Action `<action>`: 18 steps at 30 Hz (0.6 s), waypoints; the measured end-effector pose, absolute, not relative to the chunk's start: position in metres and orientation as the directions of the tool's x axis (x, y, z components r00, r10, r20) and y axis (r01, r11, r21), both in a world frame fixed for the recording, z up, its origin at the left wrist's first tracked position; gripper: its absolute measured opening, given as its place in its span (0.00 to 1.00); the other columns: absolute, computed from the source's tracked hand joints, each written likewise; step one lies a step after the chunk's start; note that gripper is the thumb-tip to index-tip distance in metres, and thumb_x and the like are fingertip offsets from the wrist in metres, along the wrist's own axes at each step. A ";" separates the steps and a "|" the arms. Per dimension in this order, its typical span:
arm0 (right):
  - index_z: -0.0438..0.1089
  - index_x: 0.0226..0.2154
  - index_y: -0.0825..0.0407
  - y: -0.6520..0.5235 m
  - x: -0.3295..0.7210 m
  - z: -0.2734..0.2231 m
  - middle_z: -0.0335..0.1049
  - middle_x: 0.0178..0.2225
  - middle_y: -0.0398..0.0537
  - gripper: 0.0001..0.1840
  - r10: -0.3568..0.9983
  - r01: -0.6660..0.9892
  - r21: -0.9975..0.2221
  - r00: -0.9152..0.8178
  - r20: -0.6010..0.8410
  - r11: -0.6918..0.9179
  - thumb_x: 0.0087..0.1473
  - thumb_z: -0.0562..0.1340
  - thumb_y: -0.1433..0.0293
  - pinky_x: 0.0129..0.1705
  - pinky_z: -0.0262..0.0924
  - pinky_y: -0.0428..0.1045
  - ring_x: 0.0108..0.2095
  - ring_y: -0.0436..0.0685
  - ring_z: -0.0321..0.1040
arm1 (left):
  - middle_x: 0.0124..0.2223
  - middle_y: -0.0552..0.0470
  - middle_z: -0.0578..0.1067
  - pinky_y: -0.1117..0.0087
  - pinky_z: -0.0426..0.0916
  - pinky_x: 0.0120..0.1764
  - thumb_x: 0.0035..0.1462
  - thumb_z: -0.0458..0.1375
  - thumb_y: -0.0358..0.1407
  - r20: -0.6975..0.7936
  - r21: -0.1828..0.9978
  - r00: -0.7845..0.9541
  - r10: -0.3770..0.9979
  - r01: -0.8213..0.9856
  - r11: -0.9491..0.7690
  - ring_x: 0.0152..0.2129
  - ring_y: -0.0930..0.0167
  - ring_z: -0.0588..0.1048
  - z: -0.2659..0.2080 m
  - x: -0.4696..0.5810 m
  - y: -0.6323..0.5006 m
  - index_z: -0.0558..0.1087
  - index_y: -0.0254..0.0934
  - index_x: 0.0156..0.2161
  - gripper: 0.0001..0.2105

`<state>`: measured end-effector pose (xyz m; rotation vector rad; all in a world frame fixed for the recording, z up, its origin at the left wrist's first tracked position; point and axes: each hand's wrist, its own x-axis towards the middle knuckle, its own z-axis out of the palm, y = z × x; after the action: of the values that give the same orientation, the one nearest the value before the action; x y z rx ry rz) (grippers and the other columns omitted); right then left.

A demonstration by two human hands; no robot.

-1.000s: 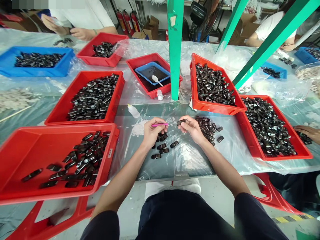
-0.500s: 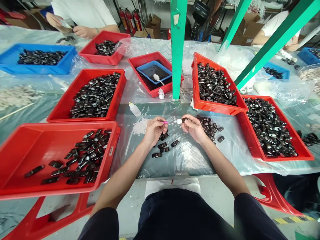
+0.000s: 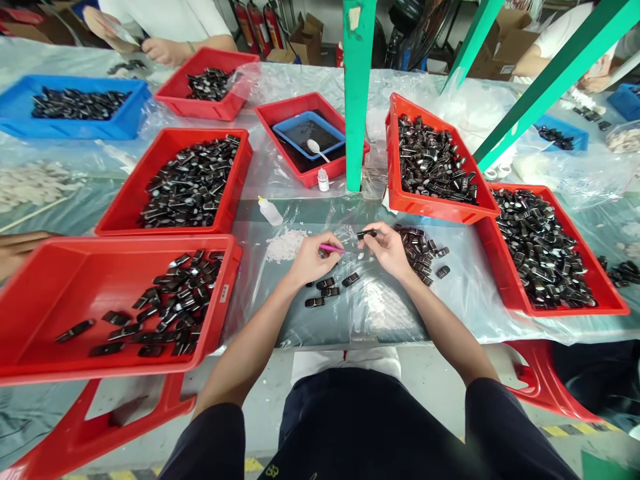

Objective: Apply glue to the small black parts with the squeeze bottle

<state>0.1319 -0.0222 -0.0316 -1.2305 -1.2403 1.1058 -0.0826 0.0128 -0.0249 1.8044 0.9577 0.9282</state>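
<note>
My left hand (image 3: 315, 260) is closed around a thin pink pen-like stick (image 3: 331, 248), its tip aimed toward my right hand. Between the thumb and fingers of my right hand (image 3: 389, 250) is a small glossy black car-shaped piece (image 3: 367, 234). Just below those fingertips shows a small white bit (image 3: 361, 256); whether anything touches it I cannot tell. Several loose black pieces (image 3: 327, 291) lie below my left hand, and a pile of the same pieces (image 3: 419, 253) lies right of my right hand. Beyond my left hand is a heap of small white bits (image 3: 286, 245).
Red bins (image 3: 229, 267) of black pieces stand left and right. A squeeze bottle (image 3: 271, 211), a small white bottle (image 3: 323, 180) and a spoon (image 3: 317, 148) on a blue tray (image 3: 287, 127) are ahead, beside a green post (image 3: 356, 100). Another person's hand (image 3: 23, 250) is at the left edge.
My hands have shifted slightly, and the pink stick shows more of its length. The white bit seen at the black piece's end now shows below it. Another person's hand has appeared at left.
</note>
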 end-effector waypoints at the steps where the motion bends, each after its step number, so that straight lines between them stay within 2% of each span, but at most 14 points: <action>1: 0.70 0.42 0.48 -0.024 0.131 -0.033 0.78 0.27 0.42 0.17 0.997 0.133 -0.989 0.032 0.066 0.061 0.58 0.68 0.54 0.27 0.54 0.49 0.21 0.50 0.60 | 0.27 0.52 0.79 0.73 0.62 0.25 0.48 0.59 0.31 0.206 0.903 0.452 0.868 0.254 -0.346 0.20 0.74 0.70 -0.026 -0.082 0.012 0.78 0.38 0.30 0.05; 5: 0.71 0.43 0.48 -0.027 0.130 -0.036 0.80 0.26 0.40 0.09 0.998 0.377 -0.924 -0.030 0.056 0.064 0.61 0.64 0.62 0.31 0.58 0.49 0.22 0.52 0.67 | 0.26 0.54 0.78 0.72 0.61 0.24 0.48 0.60 0.29 0.216 0.868 0.496 0.841 0.297 -0.398 0.18 0.74 0.67 -0.032 -0.081 0.011 0.79 0.39 0.32 0.06; 8: 0.71 0.43 0.47 -0.027 0.131 -0.036 0.80 0.25 0.39 0.07 0.998 0.468 -0.882 -0.038 0.044 0.057 0.61 0.62 0.66 0.33 0.60 0.50 0.22 0.54 0.70 | 0.26 0.53 0.79 0.72 0.61 0.24 0.48 0.60 0.29 0.224 0.860 0.502 0.835 0.301 -0.412 0.18 0.73 0.68 -0.034 -0.081 0.011 0.78 0.39 0.33 0.06; 14: 0.71 0.43 0.47 -0.026 0.132 -0.036 0.80 0.24 0.39 0.07 0.999 0.524 -0.851 -0.029 0.026 0.038 0.61 0.61 0.67 0.35 0.61 0.51 0.23 0.55 0.71 | 0.26 0.53 0.79 0.71 0.61 0.26 0.50 0.58 0.31 0.222 0.836 0.519 0.825 0.334 -0.435 0.18 0.74 0.67 -0.030 -0.083 0.012 0.78 0.39 0.32 0.06; 18: 0.71 0.42 0.47 -0.026 0.132 -0.036 0.79 0.24 0.39 0.07 0.999 0.501 -0.865 -0.028 0.018 0.030 0.61 0.61 0.66 0.35 0.61 0.51 0.22 0.54 0.69 | 0.27 0.52 0.79 0.70 0.61 0.26 0.50 0.59 0.32 0.242 0.852 0.481 0.843 0.310 -0.422 0.20 0.73 0.69 -0.024 -0.087 0.014 0.78 0.39 0.32 0.06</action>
<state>0.1323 -0.0257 -0.0361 -1.5534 -1.6138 0.9114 -0.0870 0.0144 -0.0240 1.9588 0.9535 0.8795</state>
